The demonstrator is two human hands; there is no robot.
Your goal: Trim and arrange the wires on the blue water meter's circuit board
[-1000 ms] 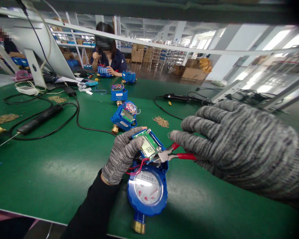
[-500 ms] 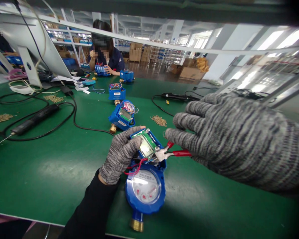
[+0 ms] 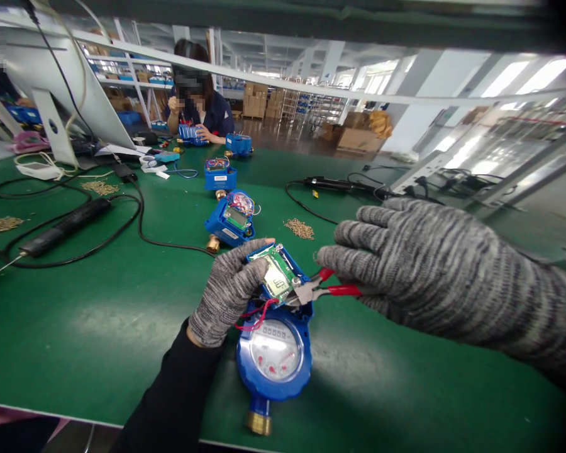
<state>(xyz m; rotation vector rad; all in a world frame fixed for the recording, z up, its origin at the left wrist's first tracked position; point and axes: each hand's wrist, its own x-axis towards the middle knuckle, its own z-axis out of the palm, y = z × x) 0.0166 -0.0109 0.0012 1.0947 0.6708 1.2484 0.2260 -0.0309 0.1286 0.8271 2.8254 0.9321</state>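
Observation:
A blue water meter (image 3: 273, 349) with a round dial lies face up near the table's front, its brass fitting toward me. My left hand (image 3: 229, 286), in a grey knit glove, is closed on the raised box at its far end, thumb over the green circuit board (image 3: 264, 251) with its lit display. Red wires (image 3: 259, 318) loop from the box toward the dial. My gloved right hand (image 3: 405, 264) grips red-handled pliers (image 3: 306, 292). Their jaws are at the board's lower right corner; whether they pinch anything I cannot tell.
Other blue meters (image 3: 231, 217) stand in a line beyond. A small pile of screws (image 3: 299, 228) lies past the pliers. At left is a black electric screwdriver (image 3: 66, 226) with its cord; another black tool (image 3: 330, 184) lies behind. Across the table a person (image 3: 217, 116) handles a meter.
My right hand has tilted and drawn down slightly, with the pliers still at the board's corner. The display's digits look different. My left hand keeps its hold.

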